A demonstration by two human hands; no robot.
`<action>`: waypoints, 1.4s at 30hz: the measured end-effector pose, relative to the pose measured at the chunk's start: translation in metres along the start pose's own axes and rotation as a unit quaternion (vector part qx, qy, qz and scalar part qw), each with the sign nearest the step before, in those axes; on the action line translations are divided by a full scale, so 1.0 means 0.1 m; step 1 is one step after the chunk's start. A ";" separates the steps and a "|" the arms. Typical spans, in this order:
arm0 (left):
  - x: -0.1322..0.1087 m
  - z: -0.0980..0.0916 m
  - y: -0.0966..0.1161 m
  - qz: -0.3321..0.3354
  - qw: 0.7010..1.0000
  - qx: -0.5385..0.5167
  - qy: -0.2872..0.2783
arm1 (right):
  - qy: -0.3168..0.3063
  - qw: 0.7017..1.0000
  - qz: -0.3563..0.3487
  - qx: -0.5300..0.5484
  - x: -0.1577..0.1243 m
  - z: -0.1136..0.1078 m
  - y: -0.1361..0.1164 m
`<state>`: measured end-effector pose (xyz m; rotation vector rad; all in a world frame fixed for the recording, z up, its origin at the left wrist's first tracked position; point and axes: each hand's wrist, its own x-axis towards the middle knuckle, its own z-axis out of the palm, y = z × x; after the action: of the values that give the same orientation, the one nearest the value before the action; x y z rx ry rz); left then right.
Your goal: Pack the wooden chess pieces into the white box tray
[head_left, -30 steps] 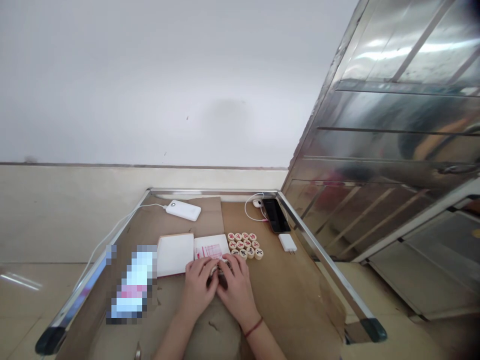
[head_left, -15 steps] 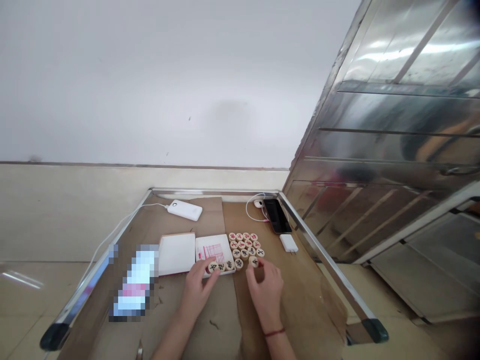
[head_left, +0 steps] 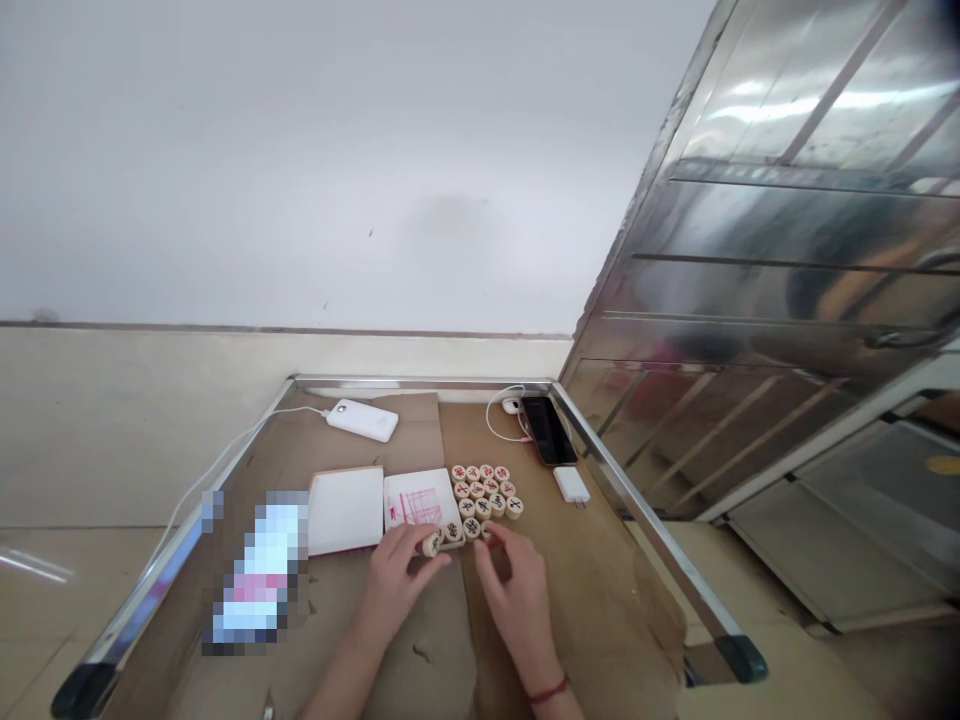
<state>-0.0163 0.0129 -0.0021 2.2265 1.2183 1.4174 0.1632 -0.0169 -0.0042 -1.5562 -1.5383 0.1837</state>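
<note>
My left hand [head_left: 394,570] pinches a round wooden Chinese chess piece [head_left: 432,543], tilted on edge, over the near edge of a white box half with red printing [head_left: 414,488]. Another black-lettered piece [head_left: 452,532] sits just right of those fingers. My right hand [head_left: 517,590] has thumb and forefinger on a piece [head_left: 486,529], partly hidden by the fingertips. Beside it lies a black-lettered piece [head_left: 471,528] in the nearest row. Behind are several pieces in close rows, red-lettered ones [head_left: 487,472] at the back and black-lettered ones [head_left: 497,505] nearer.
Left of the printed half lies a plain white box half [head_left: 346,510]. A white power bank [head_left: 363,420] with a cable, a dark phone [head_left: 550,430], a white charger [head_left: 572,485] and a pixelated bright screen [head_left: 259,570] lie on the cardboard. A metal rail [head_left: 637,525] borders the table.
My right hand has moved its piece left, beside the nearest row. The piece in my left hand has tipped from face-up onto its edge. The view has shifted slightly.
</note>
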 end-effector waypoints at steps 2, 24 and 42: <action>-0.01 -0.01 0.02 0.020 1.000 -0.002 -0.012 | -0.031 0.998 -0.015 0.057 -0.04 0.02 -0.17; 0.01 0.06 0.06 -0.049 0.965 0.258 -0.001 | 0.033 0.998 -0.025 -0.036 0.09 0.07 0.30; 0.01 0.03 0.06 0.001 0.974 0.219 -0.064 | 0.004 0.997 -0.017 -0.078 0.09 0.07 0.24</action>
<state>-0.0103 0.0107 0.0005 2.5488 1.6092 1.0607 0.1779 -0.0011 -0.0198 -1.6491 -1.6033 0.0388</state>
